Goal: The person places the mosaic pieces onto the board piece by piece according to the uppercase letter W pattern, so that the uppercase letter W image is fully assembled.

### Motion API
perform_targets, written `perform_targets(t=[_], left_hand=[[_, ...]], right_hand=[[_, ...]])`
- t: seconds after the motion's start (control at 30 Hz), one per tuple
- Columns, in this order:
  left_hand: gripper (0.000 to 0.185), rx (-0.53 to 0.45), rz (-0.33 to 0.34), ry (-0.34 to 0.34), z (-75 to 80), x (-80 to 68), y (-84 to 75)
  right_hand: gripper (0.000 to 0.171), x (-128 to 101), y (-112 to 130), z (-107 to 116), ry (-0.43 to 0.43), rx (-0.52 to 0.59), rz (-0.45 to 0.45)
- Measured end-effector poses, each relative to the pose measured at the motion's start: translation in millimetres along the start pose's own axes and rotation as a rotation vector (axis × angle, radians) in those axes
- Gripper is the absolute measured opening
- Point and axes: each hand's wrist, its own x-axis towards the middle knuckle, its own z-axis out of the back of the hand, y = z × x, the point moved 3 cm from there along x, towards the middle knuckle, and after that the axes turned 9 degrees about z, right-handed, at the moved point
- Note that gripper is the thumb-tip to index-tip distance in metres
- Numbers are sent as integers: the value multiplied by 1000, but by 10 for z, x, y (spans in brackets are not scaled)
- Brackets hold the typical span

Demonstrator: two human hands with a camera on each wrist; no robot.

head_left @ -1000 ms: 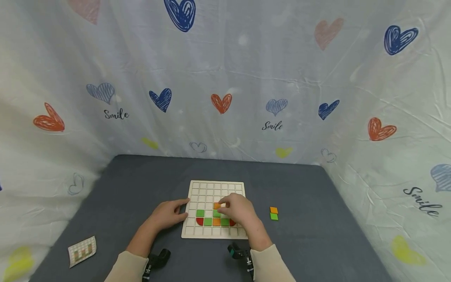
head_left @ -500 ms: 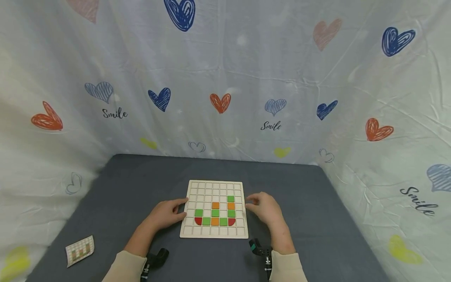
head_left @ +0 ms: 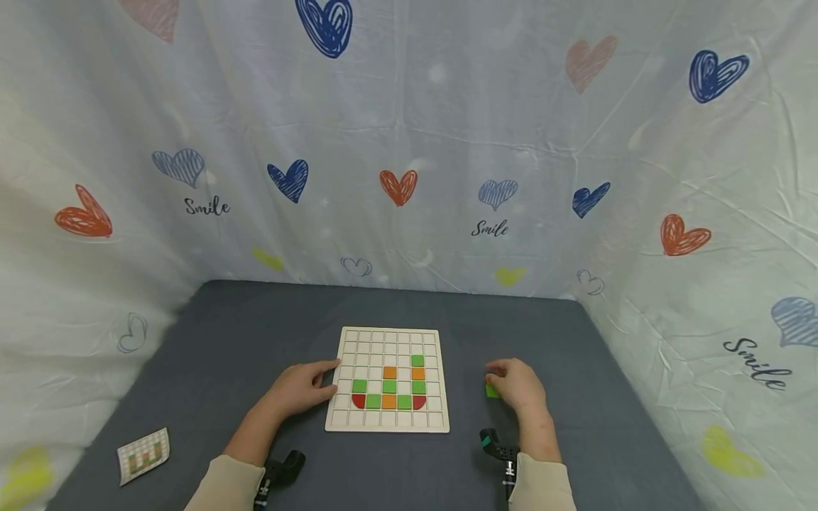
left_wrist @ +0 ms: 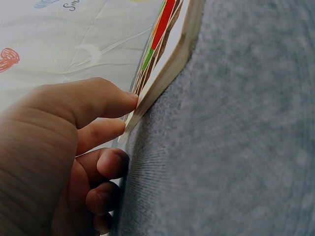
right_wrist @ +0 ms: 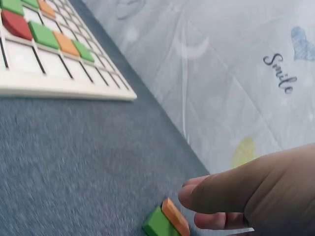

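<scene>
A pale wooden grid board [head_left: 345,420] lies on the table, with green, orange and red tiles in several of its squares. My left hand [head_left: 300,387] rests at the board's left edge, thumb and index finger spread apart. In the left wrist view those two fingertips [left_wrist: 130,100] touch its side, and the other fingers curl loosely below. Right of the board, my right hand [head_left: 519,387] is over two loose square tiles. The right wrist view shows an orange tile [right_wrist: 175,216] beside a green tile [right_wrist: 160,223], with thumb and index fingertips close to the orange one.
A small printed card [head_left: 143,455] with a coloured grid pattern lies at the table's left, its edges curling up. Behind the dark grey table [head_left: 281,305] hangs a white curtain [head_left: 441,142] printed with hearts. Each wrist wears a black camera mount [head_left: 284,468].
My right hand has left the board and moved right to the loose tiles, uncovering a column of tiles on the board's right side. The left hand stays at the board's edge.
</scene>
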Motion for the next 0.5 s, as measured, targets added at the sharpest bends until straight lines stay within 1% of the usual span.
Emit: perform_targets(t=[0.17,0.3,0.5], left_hand=[[52,2,4,0,-7,-1,5],[52,5,10,0,-13,2,8],[52,8,13,-2,-17,12,12]], right_hand=[[22,26,-144,-9,28,-1,-50],[21,40,-195,-23,34,9,-68],[23,42,-219,-34,53,31,-50]])
